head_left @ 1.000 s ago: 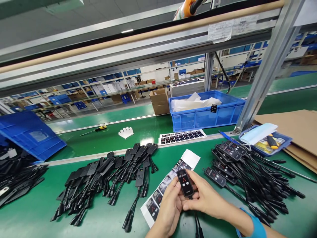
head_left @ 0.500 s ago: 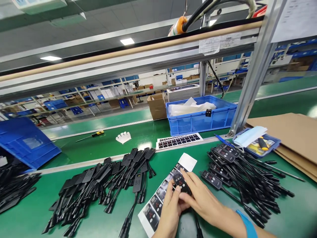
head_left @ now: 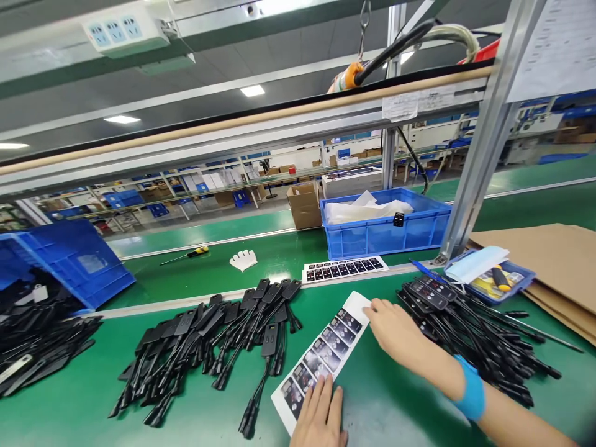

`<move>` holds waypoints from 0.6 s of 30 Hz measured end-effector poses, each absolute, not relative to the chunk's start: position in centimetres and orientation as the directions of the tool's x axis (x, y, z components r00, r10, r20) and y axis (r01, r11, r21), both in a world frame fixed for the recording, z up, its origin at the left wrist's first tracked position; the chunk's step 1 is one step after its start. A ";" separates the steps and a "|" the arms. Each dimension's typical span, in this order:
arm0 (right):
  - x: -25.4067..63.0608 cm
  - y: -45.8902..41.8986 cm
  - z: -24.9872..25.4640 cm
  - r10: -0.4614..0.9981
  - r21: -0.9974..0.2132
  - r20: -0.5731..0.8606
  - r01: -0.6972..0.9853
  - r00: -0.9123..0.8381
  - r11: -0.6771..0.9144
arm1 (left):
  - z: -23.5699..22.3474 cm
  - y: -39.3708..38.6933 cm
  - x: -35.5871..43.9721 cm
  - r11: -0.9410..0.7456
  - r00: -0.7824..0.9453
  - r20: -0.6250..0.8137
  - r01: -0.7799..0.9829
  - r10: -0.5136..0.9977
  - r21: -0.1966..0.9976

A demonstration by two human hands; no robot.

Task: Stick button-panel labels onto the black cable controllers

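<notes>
A long sticker sheet (head_left: 321, 354) of black control-panel labels lies slantwise on the green bench. My left hand (head_left: 321, 417) rests flat and open on its near end. My right hand (head_left: 395, 328), with a blue wristband, lies palm down with its fingertips at the sheet's white far end and nothing visible in it. It sits just left of a pile of labelled black controllers with cables (head_left: 465, 329). A second pile of black controllers without labels (head_left: 209, 335) is spread out to the left of the sheet.
Another label sheet (head_left: 344, 269) lies by the conveyor rail. Behind it are a blue crate (head_left: 386, 226), a white glove (head_left: 243, 259) and a screwdriver (head_left: 189, 253). A blue tray (head_left: 516, 276), cardboard sheets (head_left: 549, 254) and a metal post (head_left: 475, 143) stand right; a tilted blue bin (head_left: 69, 261) left.
Both hands held one labelled controller over the sheet; it is now out of them. My right hand has moved up to the sheet's far end, my left down onto its near end.
</notes>
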State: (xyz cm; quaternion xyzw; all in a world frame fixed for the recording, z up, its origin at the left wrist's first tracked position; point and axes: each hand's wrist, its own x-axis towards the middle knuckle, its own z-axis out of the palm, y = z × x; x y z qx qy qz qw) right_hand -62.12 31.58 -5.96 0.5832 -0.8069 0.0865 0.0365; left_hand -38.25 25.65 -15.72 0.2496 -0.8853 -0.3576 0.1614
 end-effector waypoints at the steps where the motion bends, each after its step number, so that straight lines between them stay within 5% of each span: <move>1: -62.1 30.3 -6.0 -0.944 -0.165 0.154 -0.949 -0.292 0.267 | -16.0 26.1 -38.3 0.635 -0.801 0.144 -0.336 -0.581 0.696; 6: -62.8 25.7 -7.4 -0.947 -0.397 0.167 -0.898 -0.273 0.189 | -15.6 27.5 -38.7 0.699 -0.746 0.241 -0.389 -0.621 0.600; 9: -64.2 25.5 -7.7 -0.925 -0.537 0.228 -0.831 -0.305 0.142 | -14.9 27.5 -38.7 0.785 -0.768 0.276 -0.433 -0.578 0.442; 14: -66.1 27.8 -5.6 -0.821 -0.720 0.349 -0.690 -0.451 0.073 | -10.6 25.4 -39.7 0.859 -0.865 0.116 -0.452 -0.488 0.242; 18: -64.9 30.3 -4.7 -0.779 -0.880 0.336 -0.470 -0.529 -0.060 | -6.2 19.5 -42.7 0.775 -0.759 0.161 -0.627 -0.632 0.087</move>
